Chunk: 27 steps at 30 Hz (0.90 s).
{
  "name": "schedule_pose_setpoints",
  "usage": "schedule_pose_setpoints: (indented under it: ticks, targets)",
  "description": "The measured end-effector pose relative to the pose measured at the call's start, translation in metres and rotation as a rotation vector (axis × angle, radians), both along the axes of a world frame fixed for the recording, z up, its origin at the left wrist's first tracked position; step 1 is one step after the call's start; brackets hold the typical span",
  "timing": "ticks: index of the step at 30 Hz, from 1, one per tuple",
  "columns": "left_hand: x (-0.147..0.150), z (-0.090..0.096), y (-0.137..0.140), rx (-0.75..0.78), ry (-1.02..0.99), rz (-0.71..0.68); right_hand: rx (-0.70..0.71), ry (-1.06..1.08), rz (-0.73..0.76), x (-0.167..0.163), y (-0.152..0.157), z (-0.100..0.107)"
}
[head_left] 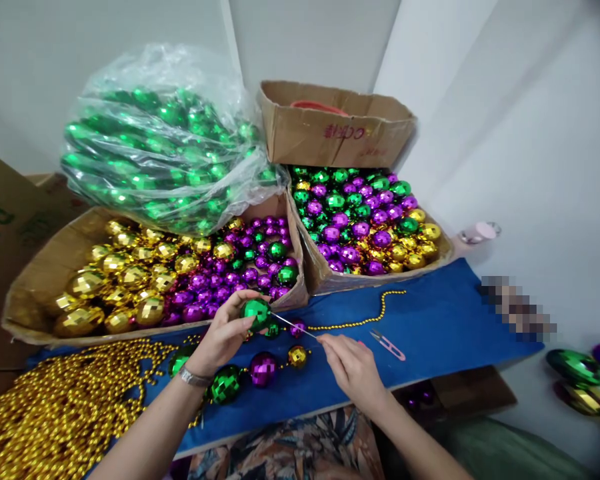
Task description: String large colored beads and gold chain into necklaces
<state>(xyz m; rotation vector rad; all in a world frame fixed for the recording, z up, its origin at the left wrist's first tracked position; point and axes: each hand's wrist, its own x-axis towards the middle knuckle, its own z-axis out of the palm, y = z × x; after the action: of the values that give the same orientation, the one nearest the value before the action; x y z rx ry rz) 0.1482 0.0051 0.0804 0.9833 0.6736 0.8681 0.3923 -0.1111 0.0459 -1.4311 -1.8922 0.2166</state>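
Between the fingers of my left hand (pixel 233 330) is a shiny green faceted ball (pixel 255 313). My right hand (pixel 353 367) pinches a long thin metal needle (pixel 294 324), whose far end reaches the green ball; whether it is inside the ball is hidden. Just beneath my hands lies a strand with a green ball (pixel 225 384), a purple ball (pixel 263 369) and a gold ball (pixel 297 357). A thin gold bead string (pixel 365 323) runs across the blue cloth to the right. Pink-handled thread snips (pixel 390 345) rest beyond my right hand.
One cardboard box (pixel 30 303) holds gold, purple and green balls; another box (pixel 325 283) stands beside it. A clear bag of green balls (pixel 155 157) sits on top. Gold bead strings (pixel 65 407) are heaped at left on the blue cloth (pixel 445 307). A pink cup (pixel 480 233) stands right.
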Motion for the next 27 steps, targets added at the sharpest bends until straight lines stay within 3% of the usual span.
schedule_pose_setpoints:
  ticks: [11, 14, 18, 22, 27]
  targets:
    - [-0.003, 0.002, -0.001, 0.087, 0.077, -0.008, 0.01, -0.135, -0.021, 0.005, -0.005, -0.005]
    - [-0.003, 0.005, -0.005, 0.182, 0.215, 0.008, 0.055, -0.211, -0.045, 0.005, -0.005, -0.007]
    - [0.001, 0.01, -0.013, 0.358, 0.445, -0.083, 0.114, -0.316, -0.057, -0.001, -0.004, -0.007]
    - [0.012, 0.005, -0.024, 0.378, 0.382, -0.064, 0.041, -0.182, 0.001, -0.011, -0.005, -0.012]
    - [0.023, -0.012, -0.034, 0.225, 0.21, 0.042, -0.068, 0.065, 0.068, -0.015, -0.01, -0.019]
